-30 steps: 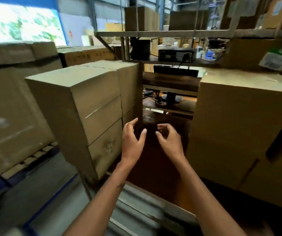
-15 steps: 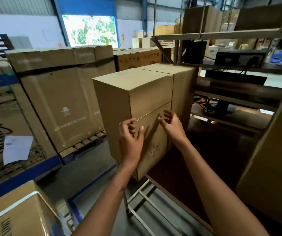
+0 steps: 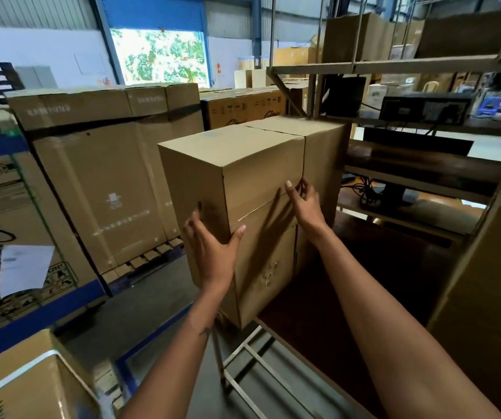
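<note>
A tall plain cardboard box point(image 3: 261, 164) stands upright on the corner of a dark brown table point(image 3: 318, 313), tight against a second box point(image 3: 323, 164) of the same height behind it. My left hand point(image 3: 210, 249) spans the box's near vertical corner, fingers flat on the left face and thumb on the front face. My right hand point(image 3: 305, 201) is at the box's right edge, its fingers curled into the seam between the two boxes.
Large cartons on a pallet point(image 3: 101, 182) stand to the left across a narrow floor gap. A metal shelf rack point(image 3: 394, 66) with electronics is behind. Another big carton point(image 3: 484, 267) sits at the right, and a strapped box point(image 3: 25, 385) at the lower left.
Both hands rose from the gap over the table to the tall box and took hold of it. The view turned left and closer to the box.
</note>
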The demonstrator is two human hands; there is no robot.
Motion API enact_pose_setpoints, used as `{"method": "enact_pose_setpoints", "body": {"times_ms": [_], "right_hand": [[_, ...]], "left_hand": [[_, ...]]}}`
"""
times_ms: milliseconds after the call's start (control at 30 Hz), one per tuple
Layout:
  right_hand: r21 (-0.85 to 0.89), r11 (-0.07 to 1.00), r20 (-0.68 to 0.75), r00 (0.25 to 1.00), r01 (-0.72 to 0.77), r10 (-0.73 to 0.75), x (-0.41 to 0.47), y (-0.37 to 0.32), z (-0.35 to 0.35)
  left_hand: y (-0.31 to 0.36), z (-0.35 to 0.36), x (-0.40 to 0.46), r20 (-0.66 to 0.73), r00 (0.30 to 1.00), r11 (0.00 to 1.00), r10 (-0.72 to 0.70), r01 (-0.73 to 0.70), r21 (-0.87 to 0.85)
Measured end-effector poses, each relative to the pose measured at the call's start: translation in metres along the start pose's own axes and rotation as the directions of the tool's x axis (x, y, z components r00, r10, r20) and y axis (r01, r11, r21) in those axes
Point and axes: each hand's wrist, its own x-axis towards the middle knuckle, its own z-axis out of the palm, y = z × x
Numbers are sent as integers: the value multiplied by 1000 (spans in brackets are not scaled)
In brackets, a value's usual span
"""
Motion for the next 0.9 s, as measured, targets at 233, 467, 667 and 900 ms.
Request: {"method": "enact_pose_setpoints", "body": {"times_ms": [233,467,667,900], "right_hand": [[-56,998,45,998,38,-36,-7,1,0],[-85,994,-14,997,72,-73,-25,10,2],[-165,982,-51,993,94,-103,-60,10,-3],[-114,984,-70,987,135,-144,-130,10,-23]], "left_hand": [[0,-6,-2,21,999,999,48,-48,-5],[-4,-19,-8,-7,1000,999,31,-31,-44],[0,-34,-23,-54,998,995,19,-24,-101],[13,-47,-66,-85,996,980,-19,1,-201]]}}
